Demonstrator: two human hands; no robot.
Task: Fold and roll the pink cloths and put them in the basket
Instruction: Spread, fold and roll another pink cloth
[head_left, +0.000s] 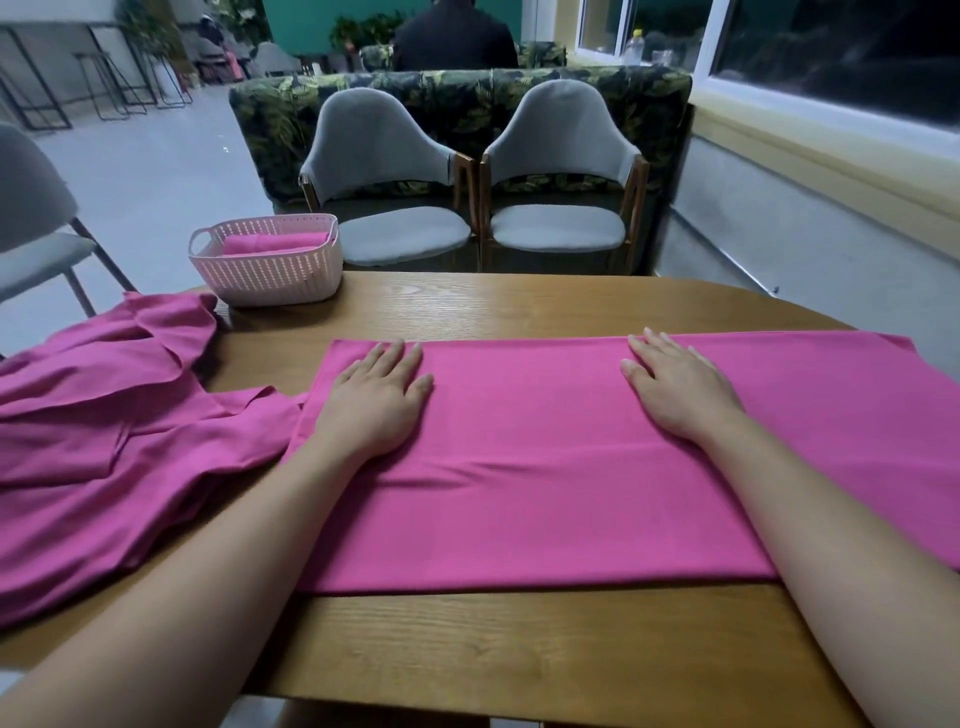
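A folded pink cloth (545, 467) lies flat across the wooden table (519, 649) as a wide band. My left hand (376, 397) presses flat on its left part, fingers straight, near the far edge. My right hand (675, 387) presses flat on its right part in the same way. A heap of loose pink cloths (104, 431) lies crumpled at the table's left side. At the table's far left corner a pale pink basket (265, 275) holds a rolled pink cloth (272, 242).
Two grey chairs (395, 208) stand behind the table's far edge, with a leaf-patterned sofa back behind them. Another grey chair (31, 228) stands at the left. A wall with a window sill runs along the right.
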